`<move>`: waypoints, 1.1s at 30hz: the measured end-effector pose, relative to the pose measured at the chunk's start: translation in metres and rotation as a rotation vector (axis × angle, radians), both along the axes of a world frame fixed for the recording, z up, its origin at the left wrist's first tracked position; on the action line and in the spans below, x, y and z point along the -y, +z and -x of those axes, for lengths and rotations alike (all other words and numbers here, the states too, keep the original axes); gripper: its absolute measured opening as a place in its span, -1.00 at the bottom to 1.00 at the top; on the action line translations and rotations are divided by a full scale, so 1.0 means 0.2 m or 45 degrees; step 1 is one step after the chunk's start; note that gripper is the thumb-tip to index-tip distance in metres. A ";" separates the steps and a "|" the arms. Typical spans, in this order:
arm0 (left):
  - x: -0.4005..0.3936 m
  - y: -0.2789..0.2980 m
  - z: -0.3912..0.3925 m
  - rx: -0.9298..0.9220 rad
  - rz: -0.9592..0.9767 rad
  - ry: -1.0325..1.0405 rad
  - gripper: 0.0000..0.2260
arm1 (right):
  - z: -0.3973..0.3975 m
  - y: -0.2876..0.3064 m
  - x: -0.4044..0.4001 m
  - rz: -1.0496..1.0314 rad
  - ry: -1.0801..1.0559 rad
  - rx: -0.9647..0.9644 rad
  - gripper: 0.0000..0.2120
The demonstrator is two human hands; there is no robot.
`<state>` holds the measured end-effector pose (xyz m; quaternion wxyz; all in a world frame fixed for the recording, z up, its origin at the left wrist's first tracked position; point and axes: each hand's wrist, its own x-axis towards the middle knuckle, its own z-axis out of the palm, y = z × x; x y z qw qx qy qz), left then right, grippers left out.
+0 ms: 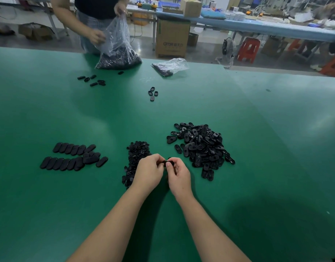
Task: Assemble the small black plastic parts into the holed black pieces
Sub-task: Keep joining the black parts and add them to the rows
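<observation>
1. Head view, nearest zone: both forearms reach forward over the green table, whose near stretch is bare and leaves the elbows free room.
2. Left hand and right hand meet just above the table, fingertips pinching one black piece between them. Probably a small part is being pressed into its hole; the joint itself is hidden by the fingers.
3. Small parts lie in a heap under and just beyond the left hand, so a fresh one is within a short reach.
4. Holed pieces form a larger heap just beside the right hand, likewise placed for that hand to draw from.
5. Rows of oval pieces lie well to the left, apart from both heaps; these are apparently finished work, kept separate to avoid mixing.
6. Middle of the table is open, with only a few loose pieces and another scatter farther left.
7. Far edge: a second person stands holding a clear bag of black parts on the table; a smaller bag lies near the edge to its right.
8. Beyond the edge, a cardboard box and red stools stand on the floor.
</observation>
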<state>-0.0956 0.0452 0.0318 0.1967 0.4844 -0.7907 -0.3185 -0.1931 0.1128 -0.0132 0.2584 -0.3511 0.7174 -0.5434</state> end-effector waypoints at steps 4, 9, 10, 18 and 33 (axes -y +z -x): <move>-0.01 -0.01 -0.01 -0.001 0.023 -0.004 -0.87 | 0.00 -0.01 0.00 -0.036 0.010 -0.030 -0.84; -0.02 -0.01 -0.01 -0.014 0.021 0.027 -0.90 | 0.00 0.00 0.01 -0.064 0.036 -0.038 -0.84; -0.02 -0.01 -0.01 -0.020 0.021 0.034 -0.91 | 0.00 0.00 0.01 -0.058 0.046 -0.019 -0.84; 0.00 0.00 -0.03 -0.045 -0.003 0.028 -0.94 | 0.01 0.01 0.00 -0.014 0.087 0.091 -0.80; -0.01 -0.02 -0.01 -0.059 0.019 0.078 -0.97 | 0.01 0.00 0.00 0.016 0.068 0.138 -0.83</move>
